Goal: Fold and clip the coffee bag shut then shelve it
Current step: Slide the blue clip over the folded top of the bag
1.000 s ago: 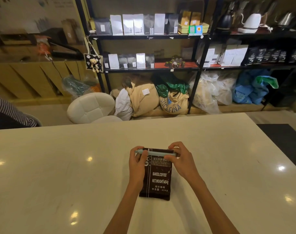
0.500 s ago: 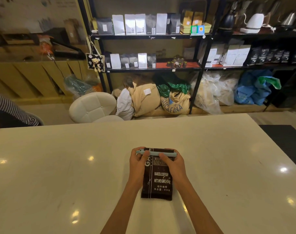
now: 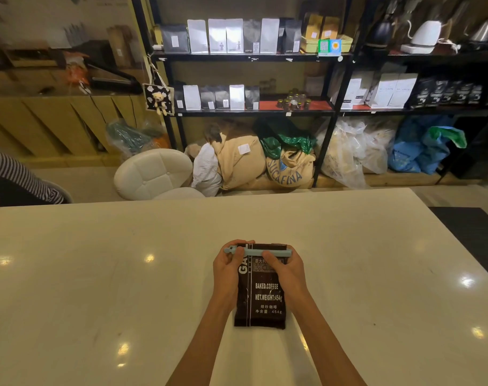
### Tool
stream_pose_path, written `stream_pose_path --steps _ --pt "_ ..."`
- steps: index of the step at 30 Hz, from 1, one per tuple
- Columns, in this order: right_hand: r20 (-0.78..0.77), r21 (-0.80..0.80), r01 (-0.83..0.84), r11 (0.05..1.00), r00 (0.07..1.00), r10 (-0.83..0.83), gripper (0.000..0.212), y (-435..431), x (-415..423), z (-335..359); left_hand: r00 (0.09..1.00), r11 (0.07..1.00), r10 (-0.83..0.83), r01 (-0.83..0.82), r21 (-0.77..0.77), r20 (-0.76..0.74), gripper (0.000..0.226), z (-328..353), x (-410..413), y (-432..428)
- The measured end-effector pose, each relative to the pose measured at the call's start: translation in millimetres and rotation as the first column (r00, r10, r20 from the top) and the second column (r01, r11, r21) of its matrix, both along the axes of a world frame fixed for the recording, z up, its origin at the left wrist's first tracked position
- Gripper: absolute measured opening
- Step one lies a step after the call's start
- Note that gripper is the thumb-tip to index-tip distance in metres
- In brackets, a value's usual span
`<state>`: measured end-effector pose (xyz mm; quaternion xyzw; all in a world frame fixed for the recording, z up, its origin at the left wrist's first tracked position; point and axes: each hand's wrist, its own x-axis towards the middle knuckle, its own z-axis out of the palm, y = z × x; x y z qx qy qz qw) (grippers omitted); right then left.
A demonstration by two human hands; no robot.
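A dark brown coffee bag (image 3: 262, 302) with white lettering lies flat on the cream table (image 3: 98, 274), its folded top pointing away from me. A long pale blue clip (image 3: 258, 252) runs across the folded top. My left hand (image 3: 227, 270) grips the bag's left edge with its thumb on the clip's left end. My right hand (image 3: 286, 270) lies over the bag's upper right, fingers wrapped at the clip's right end. The black shelf unit (image 3: 251, 57) stands beyond the table, lined with other coffee bags.
A white padded stool (image 3: 153, 171) stands just past the table's far edge. Burlap sacks (image 3: 288, 165) and plastic bags fill the floor under the shelves. A person's striped sleeve (image 3: 17, 176) shows at the left. A dark mat (image 3: 471, 232) lies on the right.
My right hand has slid down from the clip's far end onto the bag's upper right face. The bag and left hand have stayed in place.
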<state>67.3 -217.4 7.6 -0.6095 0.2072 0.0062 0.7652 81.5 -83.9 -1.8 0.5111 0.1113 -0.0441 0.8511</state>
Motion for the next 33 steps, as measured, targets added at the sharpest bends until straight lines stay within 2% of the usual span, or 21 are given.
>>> stream_pose_path --steps 10,33 --pt "0.005 -0.03 -0.006 1.0 1.0 0.006 0.034 0.3 2.9 -4.0 0.998 0.997 0.068 -0.068 0.044 -0.014 0.012 -2.2 -0.6 -3.5" --pt "-0.004 -0.042 -0.016 0.999 1.0 0.016 0.037 -2.9 5.0 -15.5 0.996 0.99 0.091 -0.091 0.104 -0.003 0.014 -3.9 -1.3 -7.0"
